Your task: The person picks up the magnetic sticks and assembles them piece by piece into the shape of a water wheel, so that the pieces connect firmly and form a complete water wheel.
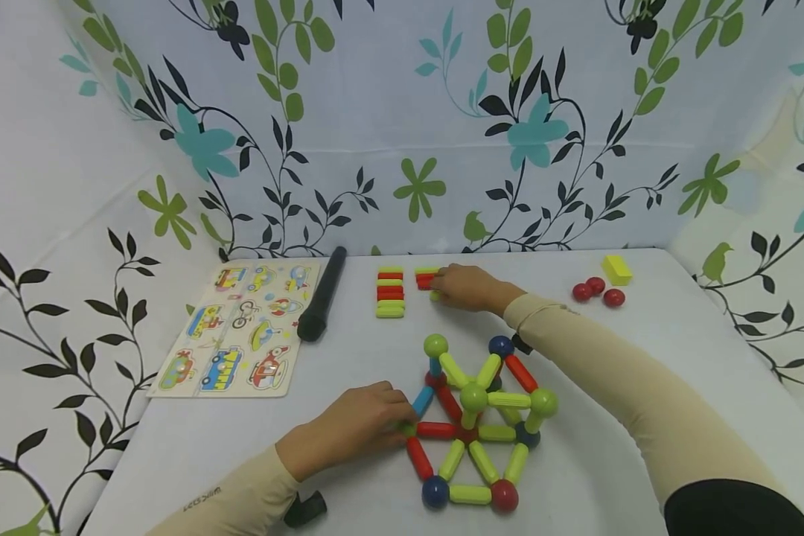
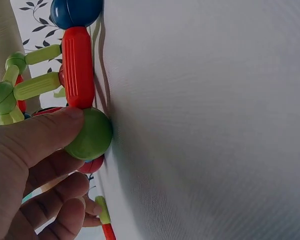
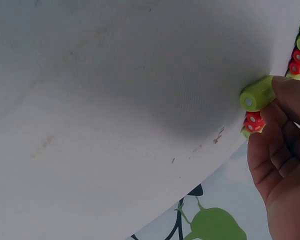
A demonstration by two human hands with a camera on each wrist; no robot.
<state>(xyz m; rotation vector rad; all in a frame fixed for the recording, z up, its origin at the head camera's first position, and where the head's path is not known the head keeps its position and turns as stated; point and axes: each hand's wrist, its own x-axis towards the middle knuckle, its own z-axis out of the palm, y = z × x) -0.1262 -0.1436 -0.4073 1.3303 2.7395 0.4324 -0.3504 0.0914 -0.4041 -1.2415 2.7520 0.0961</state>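
A frame of magnetic rods and balls (image 1: pixel 469 432) in green, red and blue stands on the table in the head view. My left hand (image 1: pixel 351 428) is at its left side. In the left wrist view, the thumb and fingers pinch a green ball (image 2: pixel 92 135) that joins a red rod (image 2: pixel 78 67). My right hand (image 1: pixel 469 288) reaches to the back of the table. Between its thumb and finger it pinches a green magnetic rod (image 3: pixel 257 95), with the metal end showing. Red and green rods (image 3: pixel 254 120) lie just behind that hand.
Left of the right hand lies a row of red and green rods (image 1: pixel 390 294). A black microphone (image 1: pixel 321 298) lies beside a picture puzzle board (image 1: pixel 237 327). Red balls (image 1: pixel 596 290) and a yellow block (image 1: pixel 617 269) sit at the back right. A patterned cloth (image 1: pixel 402 126) hangs behind the table.
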